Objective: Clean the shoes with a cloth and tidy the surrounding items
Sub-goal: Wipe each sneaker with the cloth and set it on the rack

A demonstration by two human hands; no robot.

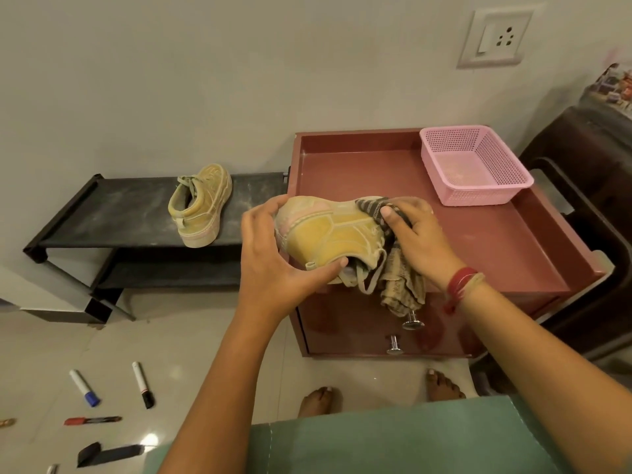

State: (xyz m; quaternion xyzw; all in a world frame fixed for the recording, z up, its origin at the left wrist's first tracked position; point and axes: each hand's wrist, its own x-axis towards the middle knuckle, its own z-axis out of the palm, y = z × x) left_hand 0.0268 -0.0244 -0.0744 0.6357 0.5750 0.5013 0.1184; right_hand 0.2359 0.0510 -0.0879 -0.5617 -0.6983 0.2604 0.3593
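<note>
Steadying the shoe (328, 234) over the front edge of the counter (359, 172), the left hand (270, 254) clamps its heel so the right hand (420, 234), closed round the cloth (403, 282), can rub the upper.

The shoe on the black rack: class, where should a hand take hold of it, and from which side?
Probably the heel collar, from above on the near side: the shoe stands upright on the rack, heel toward the person, its opening facing up and uncovered.
</note>
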